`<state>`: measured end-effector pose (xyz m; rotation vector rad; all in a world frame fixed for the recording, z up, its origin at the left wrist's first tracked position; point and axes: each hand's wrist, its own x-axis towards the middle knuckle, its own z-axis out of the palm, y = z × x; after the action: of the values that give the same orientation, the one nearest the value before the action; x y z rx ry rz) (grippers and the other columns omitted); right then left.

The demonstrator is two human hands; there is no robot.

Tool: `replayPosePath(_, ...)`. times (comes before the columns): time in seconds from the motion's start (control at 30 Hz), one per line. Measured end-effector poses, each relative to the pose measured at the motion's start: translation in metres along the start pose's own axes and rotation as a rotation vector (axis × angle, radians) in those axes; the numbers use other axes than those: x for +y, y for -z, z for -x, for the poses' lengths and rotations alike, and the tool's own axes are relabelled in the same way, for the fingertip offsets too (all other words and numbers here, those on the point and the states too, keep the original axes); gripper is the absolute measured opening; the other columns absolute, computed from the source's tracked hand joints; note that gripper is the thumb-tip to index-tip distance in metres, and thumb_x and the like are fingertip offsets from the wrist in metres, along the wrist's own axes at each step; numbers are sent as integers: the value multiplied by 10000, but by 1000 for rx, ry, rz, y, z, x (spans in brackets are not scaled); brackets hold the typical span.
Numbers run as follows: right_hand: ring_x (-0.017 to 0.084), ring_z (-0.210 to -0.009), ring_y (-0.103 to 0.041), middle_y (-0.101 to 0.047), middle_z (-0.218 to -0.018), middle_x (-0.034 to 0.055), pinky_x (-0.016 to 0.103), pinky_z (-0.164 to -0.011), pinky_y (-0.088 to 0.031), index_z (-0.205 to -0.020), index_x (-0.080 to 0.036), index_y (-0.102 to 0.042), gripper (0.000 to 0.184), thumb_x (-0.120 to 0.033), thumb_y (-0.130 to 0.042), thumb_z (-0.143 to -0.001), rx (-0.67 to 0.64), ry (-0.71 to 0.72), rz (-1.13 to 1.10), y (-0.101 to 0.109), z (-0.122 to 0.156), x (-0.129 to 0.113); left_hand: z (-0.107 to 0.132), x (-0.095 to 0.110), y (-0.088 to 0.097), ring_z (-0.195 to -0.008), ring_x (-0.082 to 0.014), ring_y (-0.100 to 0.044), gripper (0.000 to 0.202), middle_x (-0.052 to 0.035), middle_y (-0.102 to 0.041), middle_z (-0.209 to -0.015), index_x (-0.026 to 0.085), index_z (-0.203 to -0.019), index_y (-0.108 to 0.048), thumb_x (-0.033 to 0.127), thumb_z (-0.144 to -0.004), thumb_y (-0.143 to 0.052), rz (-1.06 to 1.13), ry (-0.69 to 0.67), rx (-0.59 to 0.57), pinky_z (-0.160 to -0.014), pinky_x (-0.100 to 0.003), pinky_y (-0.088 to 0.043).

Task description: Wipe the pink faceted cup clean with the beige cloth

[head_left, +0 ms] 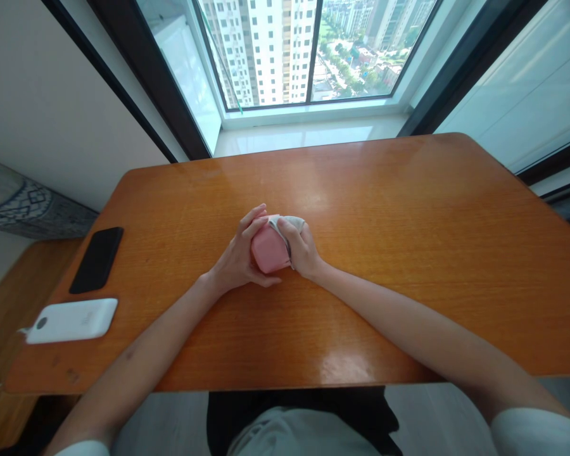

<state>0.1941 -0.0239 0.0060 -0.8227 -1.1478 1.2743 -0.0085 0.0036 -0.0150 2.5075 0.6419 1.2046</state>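
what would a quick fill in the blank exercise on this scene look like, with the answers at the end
1. The left hand holds an object whose main colour is ____.
2. The right hand has a pale ____ against it.
3. The black phone lies on the table to the ____ of both hands.

Missing words: pink; cloth; left.
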Motion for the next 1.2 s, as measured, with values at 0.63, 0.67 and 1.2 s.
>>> replayPosePath(0.63,117,-608,-375,-469,-657,-37,285,-541,-321,-691,-235,-558,604,-761,-753,-915,94,-124,-102,-3,-9,-14,2,-17,12,-1621,-406,-559,1307,-207,-427,-1817,429,-1841,-213,706,-819,-979,-358,-258,13,-1287,-613,-554)
replayPosePath(0.67,117,-604,-379,-474,-656,-35,285,-538,-322,-690,-235,-560,597,-751,-759,-913,97,-126,-116,-3,-9,-14,2,-17,13,-1618,-405,-565,1295,-210,-445,-1802,424,-1839,-223,690,-824,-983,-359,-260,10,-1286,-610,-556)
replayPosePath(1.2,133,-644,-427,-505,-700,-21,289,-567,-359,-725,-235,-581,621,-802,-706,-944,78,-89,-46,-2,-9,-10,6,-17,15,-1614,-420,-589,1156,-170,-519,-1738,458,-1734,-384,672,-791,-1017,-320,-134,-68,-1314,-641,-552)
